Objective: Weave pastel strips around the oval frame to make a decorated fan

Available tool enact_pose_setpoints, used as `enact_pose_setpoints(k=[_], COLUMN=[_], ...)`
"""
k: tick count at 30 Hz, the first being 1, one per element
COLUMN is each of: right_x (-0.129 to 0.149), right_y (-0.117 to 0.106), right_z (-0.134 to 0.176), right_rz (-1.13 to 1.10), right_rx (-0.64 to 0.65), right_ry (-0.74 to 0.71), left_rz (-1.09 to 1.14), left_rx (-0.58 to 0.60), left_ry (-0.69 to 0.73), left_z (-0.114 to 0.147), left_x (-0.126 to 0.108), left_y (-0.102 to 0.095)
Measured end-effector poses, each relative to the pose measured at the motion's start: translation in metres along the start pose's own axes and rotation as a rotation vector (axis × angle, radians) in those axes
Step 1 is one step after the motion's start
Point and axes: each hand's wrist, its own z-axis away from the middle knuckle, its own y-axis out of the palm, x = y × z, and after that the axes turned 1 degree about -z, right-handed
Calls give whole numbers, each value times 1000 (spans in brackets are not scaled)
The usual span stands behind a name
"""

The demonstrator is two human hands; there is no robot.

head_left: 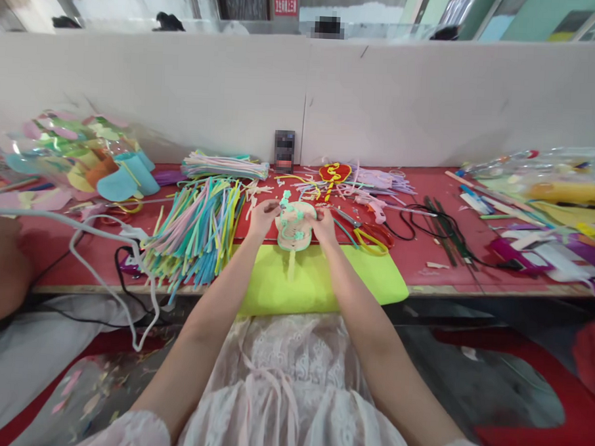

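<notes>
The cream fan (296, 227) has mint trim and a pale handle, above the yellow-green cloth (369, 279). The right hand (324, 225) pinches its right edge; the left hand (264, 219) is at the left edge, its grip I cannot tell. Close by are pastel stems (196, 228) and scissors (370, 242).

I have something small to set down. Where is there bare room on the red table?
Mostly bare: the front of the red tabletop between the yellow-handled scissors and the dark rods, and the yellow-green sheet right of the right forearm. Crowded: left, under coloured strips; far right, under plastic-wrapped pieces.
</notes>
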Motion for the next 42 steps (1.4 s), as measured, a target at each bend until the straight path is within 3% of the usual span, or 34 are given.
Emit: enact_pose_setpoints(k=[6,17,29,36,42], right_x=[15,28,29,28,26], right_y=[-5,-4,-4,-4,-4], right_z=[2,10,11,10,9], right_rz=[-146,-315,-388,-392,-421], right_rx=[-5,78,99,84,98], right_ry=[-62,-137,-111,-119,-121], left_rz=[-62,-92,-28,-113,-109], left_rx=[38,213,207,80,167], left_ry=[62,-71,12,17,-6], left_z=[-24,-26,-32,-28,-29], left_x=[-21,-57,-42,-46,-52], left_y=[-19,-28,-18,-18,-25])
